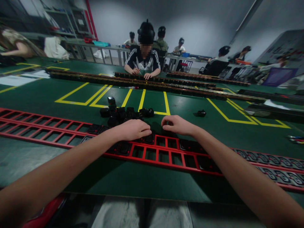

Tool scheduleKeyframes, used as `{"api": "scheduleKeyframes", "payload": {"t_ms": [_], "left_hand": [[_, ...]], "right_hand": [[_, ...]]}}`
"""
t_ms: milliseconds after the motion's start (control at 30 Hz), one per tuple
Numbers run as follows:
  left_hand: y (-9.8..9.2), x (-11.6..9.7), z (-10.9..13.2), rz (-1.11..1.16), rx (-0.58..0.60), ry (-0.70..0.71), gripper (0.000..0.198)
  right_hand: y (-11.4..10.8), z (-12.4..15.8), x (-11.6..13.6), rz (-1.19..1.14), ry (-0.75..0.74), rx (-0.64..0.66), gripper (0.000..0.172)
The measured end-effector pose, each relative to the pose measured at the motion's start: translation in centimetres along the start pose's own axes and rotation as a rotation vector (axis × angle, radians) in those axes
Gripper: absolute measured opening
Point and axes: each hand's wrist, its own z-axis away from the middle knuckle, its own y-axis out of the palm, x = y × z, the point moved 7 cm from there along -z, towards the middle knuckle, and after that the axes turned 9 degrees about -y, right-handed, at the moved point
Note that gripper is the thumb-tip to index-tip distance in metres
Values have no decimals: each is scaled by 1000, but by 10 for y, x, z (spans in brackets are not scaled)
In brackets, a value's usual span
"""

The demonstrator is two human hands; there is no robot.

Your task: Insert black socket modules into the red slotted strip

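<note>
A long red frame (166, 157) with rows of square openings lies across the green table (133, 180). Some openings hold black socket modules; those at the right end (273, 158) are filled. My left hand (133, 129) rests knuckles up on the frame's far rail, fingers curled over a black module (148, 138). My right hand (177, 124) is just to its right, fingers bent and pinched down at the frame's far edge; what they hold is hidden. A pile of loose black modules (123, 114) lies just beyond my hands.
One stray black module (201, 113) lies to the right of the pile. Yellow lines (142, 99) mark the table. Long dark strips (154, 84) run across the far side, where a person (143, 58) sits facing me. Other people work at benches behind.
</note>
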Motion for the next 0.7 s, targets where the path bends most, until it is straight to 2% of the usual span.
{"api": "scheduleKeyframes", "payload": {"t_ms": [233, 600, 700], "left_hand": [[-1, 0, 0, -11, -9, 5, 35], [1, 1, 0, 5, -2, -1, 35], [1, 1, 0, 4, -1, -2, 35]], "right_hand": [[-1, 0, -3, -48, 10, -24, 5], [-7, 0, -9, -36, 3, -103, 11], [-9, 1, -9, -94, 1, -131, 11]]}}
